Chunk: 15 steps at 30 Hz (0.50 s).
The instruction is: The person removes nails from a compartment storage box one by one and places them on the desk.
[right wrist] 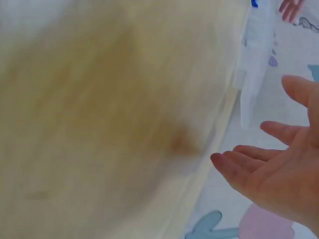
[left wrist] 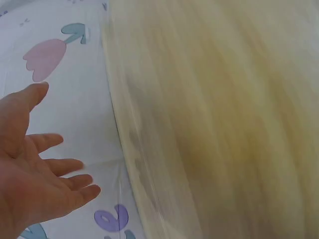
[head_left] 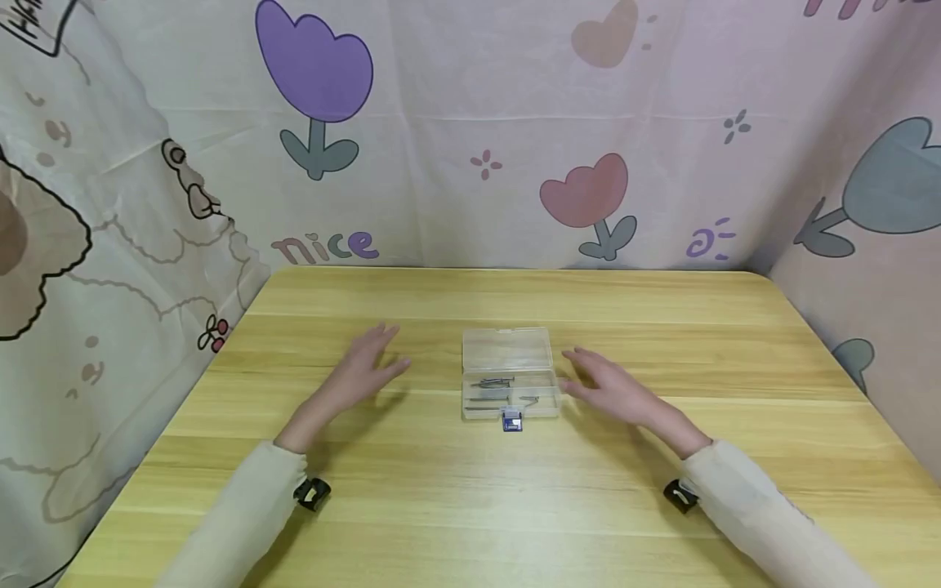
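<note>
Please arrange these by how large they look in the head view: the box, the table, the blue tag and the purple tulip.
1. Table
2. Purple tulip, printed on the cloth behind
3. Box, with its lid open
4. Blue tag, at the box's front

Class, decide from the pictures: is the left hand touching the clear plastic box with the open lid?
Apart. The head view shows it: a strip of bare wood-grain tabletop lies between the left hand and the clear plastic box.
</note>
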Tool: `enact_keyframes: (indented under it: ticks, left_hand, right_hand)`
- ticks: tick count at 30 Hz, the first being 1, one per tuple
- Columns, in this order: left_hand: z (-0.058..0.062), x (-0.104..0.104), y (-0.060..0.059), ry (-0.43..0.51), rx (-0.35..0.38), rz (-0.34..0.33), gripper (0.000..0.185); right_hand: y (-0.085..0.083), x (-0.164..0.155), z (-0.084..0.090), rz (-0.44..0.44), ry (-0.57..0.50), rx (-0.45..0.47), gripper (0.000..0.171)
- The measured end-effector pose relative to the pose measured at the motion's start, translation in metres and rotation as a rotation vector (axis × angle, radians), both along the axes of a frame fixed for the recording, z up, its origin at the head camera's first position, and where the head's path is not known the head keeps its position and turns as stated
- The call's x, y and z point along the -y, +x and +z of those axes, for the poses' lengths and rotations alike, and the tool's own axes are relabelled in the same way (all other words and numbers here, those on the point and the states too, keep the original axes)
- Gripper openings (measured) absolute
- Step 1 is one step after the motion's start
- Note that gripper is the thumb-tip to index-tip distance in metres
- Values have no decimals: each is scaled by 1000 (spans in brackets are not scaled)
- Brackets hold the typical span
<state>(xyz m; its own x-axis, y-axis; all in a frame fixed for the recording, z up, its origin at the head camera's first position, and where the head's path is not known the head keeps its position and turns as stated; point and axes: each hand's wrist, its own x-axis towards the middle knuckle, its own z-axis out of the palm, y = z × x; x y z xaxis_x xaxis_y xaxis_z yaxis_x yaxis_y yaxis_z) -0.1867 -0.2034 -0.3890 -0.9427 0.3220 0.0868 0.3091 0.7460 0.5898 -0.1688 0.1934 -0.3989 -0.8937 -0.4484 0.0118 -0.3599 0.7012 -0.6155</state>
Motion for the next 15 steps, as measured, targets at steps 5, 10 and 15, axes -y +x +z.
enact_keyframes:
  ticks: [5, 10, 15]
  left_hand:
    - [-2, -6, 0, 124, 81, -38, 62]
    - [-5, -20, 3, 251, 223, -35, 61]
    - [-8, -38, 8, 354, 325, -53, 61]
  right_hand:
    - [2, 12, -5, -37, -121, 110, 52]
    - [6, 21, -5, -67, -176, 149, 49]
    - [8, 23, -3, -65, -220, 157, 44]
